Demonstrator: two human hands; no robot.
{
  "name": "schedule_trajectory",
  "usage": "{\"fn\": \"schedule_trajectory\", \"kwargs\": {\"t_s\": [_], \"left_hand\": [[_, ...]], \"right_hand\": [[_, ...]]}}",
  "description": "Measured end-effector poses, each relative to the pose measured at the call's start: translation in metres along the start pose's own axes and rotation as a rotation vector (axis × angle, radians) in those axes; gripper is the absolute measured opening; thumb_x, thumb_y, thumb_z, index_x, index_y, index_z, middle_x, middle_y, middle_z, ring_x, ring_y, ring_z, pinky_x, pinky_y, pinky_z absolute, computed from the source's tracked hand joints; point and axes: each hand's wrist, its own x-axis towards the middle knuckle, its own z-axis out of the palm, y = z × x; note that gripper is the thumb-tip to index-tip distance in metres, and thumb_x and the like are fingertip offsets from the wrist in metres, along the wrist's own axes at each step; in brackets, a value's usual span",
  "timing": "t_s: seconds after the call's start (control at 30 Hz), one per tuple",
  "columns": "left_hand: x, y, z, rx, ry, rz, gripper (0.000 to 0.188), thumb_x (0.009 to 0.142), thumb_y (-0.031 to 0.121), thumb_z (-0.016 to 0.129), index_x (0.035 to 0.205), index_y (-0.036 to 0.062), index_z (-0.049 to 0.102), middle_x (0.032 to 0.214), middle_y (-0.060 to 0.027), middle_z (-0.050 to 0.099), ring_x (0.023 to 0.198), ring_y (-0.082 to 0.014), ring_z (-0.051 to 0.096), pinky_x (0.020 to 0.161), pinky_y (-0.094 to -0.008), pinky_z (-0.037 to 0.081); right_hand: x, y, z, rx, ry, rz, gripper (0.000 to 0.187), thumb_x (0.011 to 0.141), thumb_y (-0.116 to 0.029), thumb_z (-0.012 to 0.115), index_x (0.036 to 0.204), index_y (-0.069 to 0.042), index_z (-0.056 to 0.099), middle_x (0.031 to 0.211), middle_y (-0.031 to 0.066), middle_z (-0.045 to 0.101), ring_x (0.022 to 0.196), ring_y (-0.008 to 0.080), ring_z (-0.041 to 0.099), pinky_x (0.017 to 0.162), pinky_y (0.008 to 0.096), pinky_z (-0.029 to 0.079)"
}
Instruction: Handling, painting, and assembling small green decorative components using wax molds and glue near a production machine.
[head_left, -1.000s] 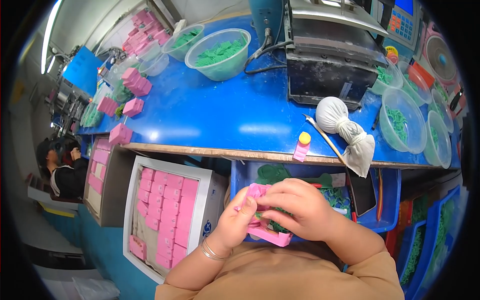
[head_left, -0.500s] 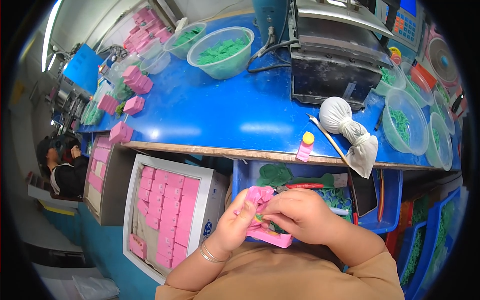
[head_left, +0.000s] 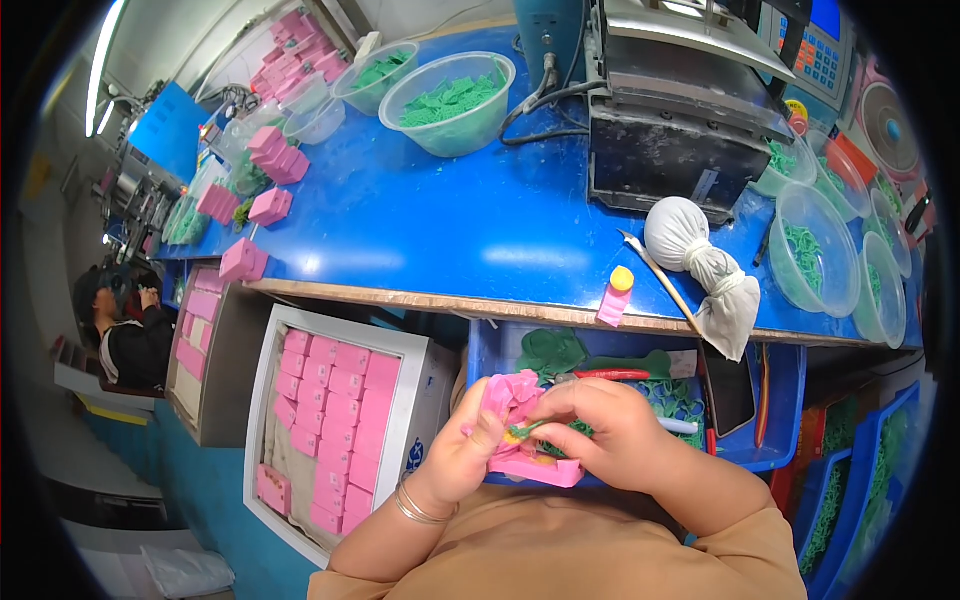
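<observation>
My left hand (head_left: pixel 462 450), a bracelet at its wrist, grips a pink rubber mould (head_left: pixel 535 469) that is bent open in front of my body. The upper flap curls above the thumb, and the lower half reaches to the right under my fingers. My right hand (head_left: pixel 605 425) pinches a thin green piece (head_left: pixel 524 431) between thumb and forefinger at the mould's opening. Part of that piece still lies against the mould, beside a yellowish patch. Behind my hands, a blue drawer (head_left: pixel 485 360) holds green scraps and red-handled pliers (head_left: pixel 612 375).
A white box (head_left: pixel 262 400) of pink moulds stands at left. On the blue table (head_left: pixel 430 230) are green-filled bowls (head_left: pixel 450 105), a tied white cloth pouch (head_left: pixel 690 240), a pointed tool (head_left: pixel 660 275) and a black machine (head_left: pixel 670 150). Another person (head_left: pixel 135 330) sits far left.
My right hand has drawn slightly back to the right, and more of the green piece shows between its fingertips and the mould. My left hand keeps its grip.
</observation>
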Motion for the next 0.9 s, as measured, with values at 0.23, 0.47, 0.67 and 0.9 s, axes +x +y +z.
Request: {"fn": "schedule_trajectory", "kwargs": {"t_s": [0.23, 0.47, 0.67, 0.9], "left_hand": [[0.001, 0.013, 0.007, 0.255, 0.043, 0.081, 0.059, 0.093, 0.048, 0.042, 0.12, -0.0052, 0.042, 0.114, -0.0124, 0.051, 0.104, -0.017, 0.051, 0.089, -0.0314, 0.042], [0.005, 0.028, 0.007, 0.616, -0.012, 0.219, 0.073, 0.087, 0.061, 0.043, 0.116, -0.0067, 0.041, 0.109, -0.0135, 0.05, 0.092, -0.0172, 0.052, 0.081, -0.0307, 0.043], [0.009, 0.037, 0.009, 0.684, -0.017, 0.271, 0.07, 0.085, 0.062, 0.045, 0.108, -0.0045, 0.044, 0.109, -0.0142, 0.048, 0.091, -0.0175, 0.05, 0.079, -0.031, 0.042], [0.017, 0.051, 0.013, 0.648, -0.07, 0.224, 0.069, 0.082, 0.066, 0.045, 0.101, -0.0004, 0.043, 0.11, -0.0135, 0.048, 0.084, -0.0157, 0.05, 0.073, -0.0296, 0.043]], "right_hand": [[0.0, 0.007, -0.006, -0.314, -0.002, -0.307, 0.024, 0.071, -0.009, 0.064, 0.094, -0.004, 0.06, 0.083, 0.0085, 0.062, 0.071, 0.025, 0.06, 0.061, 0.0332, 0.048], [-0.005, -0.001, -0.011, -0.396, -0.016, -0.41, 0.026, 0.071, -0.012, 0.06, 0.095, -0.001, 0.061, 0.089, 0.0098, 0.063, 0.073, 0.0232, 0.062, 0.06, 0.033, 0.048], [-0.005, -0.003, -0.01, -0.384, 0.093, -0.479, 0.032, 0.062, -0.004, 0.068, 0.093, -0.002, 0.065, 0.08, 0.0082, 0.062, 0.064, 0.0218, 0.061, 0.053, 0.0315, 0.047], [-0.01, 0.0, -0.013, -0.324, 0.157, -0.472, 0.026, 0.071, -0.007, 0.063, 0.096, 0.0, 0.063, 0.088, 0.0106, 0.063, 0.071, 0.023, 0.062, 0.06, 0.0324, 0.049]]}}
